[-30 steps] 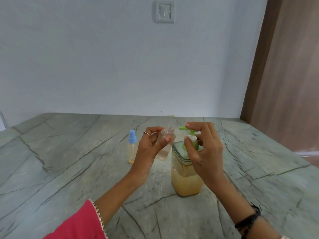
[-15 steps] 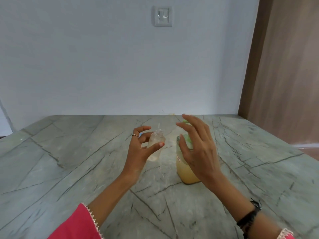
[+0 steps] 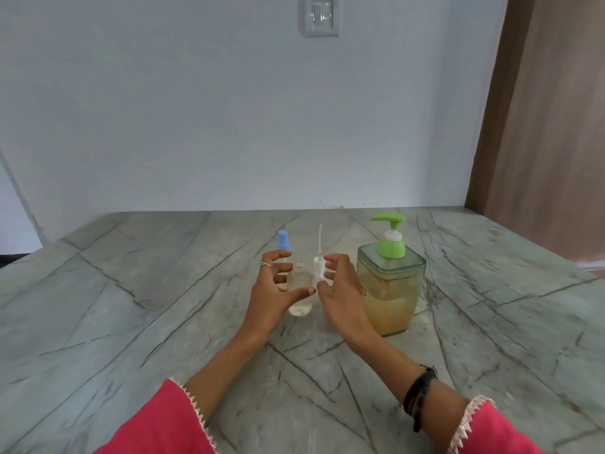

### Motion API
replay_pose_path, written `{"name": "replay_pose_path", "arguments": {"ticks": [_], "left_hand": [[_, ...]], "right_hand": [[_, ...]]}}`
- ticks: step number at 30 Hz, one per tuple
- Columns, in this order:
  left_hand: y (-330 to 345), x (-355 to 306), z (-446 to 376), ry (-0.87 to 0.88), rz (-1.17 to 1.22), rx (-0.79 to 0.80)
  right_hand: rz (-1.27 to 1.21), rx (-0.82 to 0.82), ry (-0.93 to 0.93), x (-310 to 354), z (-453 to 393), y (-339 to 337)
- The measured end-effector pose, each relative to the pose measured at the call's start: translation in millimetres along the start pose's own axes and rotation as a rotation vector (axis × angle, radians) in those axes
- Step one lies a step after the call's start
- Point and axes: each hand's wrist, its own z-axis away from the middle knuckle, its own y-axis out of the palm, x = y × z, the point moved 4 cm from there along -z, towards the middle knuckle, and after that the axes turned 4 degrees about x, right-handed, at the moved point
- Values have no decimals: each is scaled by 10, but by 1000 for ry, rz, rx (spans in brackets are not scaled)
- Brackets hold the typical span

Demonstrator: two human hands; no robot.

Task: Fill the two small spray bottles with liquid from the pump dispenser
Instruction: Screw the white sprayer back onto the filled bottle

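Bottles stand on the marble counter (image 3: 137, 290) before you. At the left, the capped bottle (image 3: 283, 245) with blue top is upright behind your left hand (image 3: 273, 291), partly hidden by its fingers. This hand curls around the open bottle (image 3: 300, 294), thumb in front; only a little clear liquid is at its bottom. Just beside it, your right hand (image 3: 340, 290) pinches the white sprayer (image 3: 318, 267), tube pointing up. At the right stands the dispenser (image 3: 389, 283), about half full of yellowish liquid, green pump on top.
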Motion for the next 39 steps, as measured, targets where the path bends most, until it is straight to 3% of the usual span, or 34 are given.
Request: {"name": "replay_pose_path", "arguments": {"ticks": [8, 10, 16, 25, 32, 39], "left_hand": [[-23, 131, -58, -28, 7, -3], [-18, 151, -67, -38, 24, -5], [5, 201, -81, -61, 77, 28], [4, 230, -109, -62, 73, 29], [12, 237, -114, -34, 34, 28], [30, 233, -113, -18, -4, 18]], "right_hand": [[-5, -57, 319, -378, -320, 180], [-10, -70, 327, -414, -380, 217], [99, -119, 208, -435, -514, 220], [-89, -148, 139, -511, -555, 206], [8, -251, -189, -296, -498, 228], [-152, -366, -264, -238, -484, 119]]}}
